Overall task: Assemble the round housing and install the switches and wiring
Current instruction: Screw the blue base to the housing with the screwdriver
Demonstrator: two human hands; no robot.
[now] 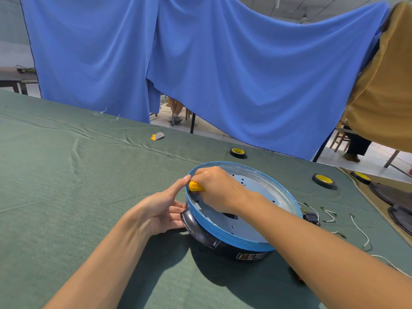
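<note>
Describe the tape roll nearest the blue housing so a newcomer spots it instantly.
On the green tablecloth, find the round blue housing. Just beyond its far rim lies a black tape roll with a yellow core. Two similar rolls lie farther right.

Just the one view here: a wide-angle camera worn on the person's head, aimed forward and down over the green cloth-covered counter [66,175]. Both forearms came in from the bottom edge. The left hand [160,210] and right hand [214,186] sat near the middle of the frame, close enough that the small yellow plastic tool [196,186] in the right hand showed clearly. The counter's far edge ran at a slant, higher on the left. Above it, the top half took in a hanging blue fabric curtain [223,63], with a strip of pale floor [207,128] under its hem.
</note>
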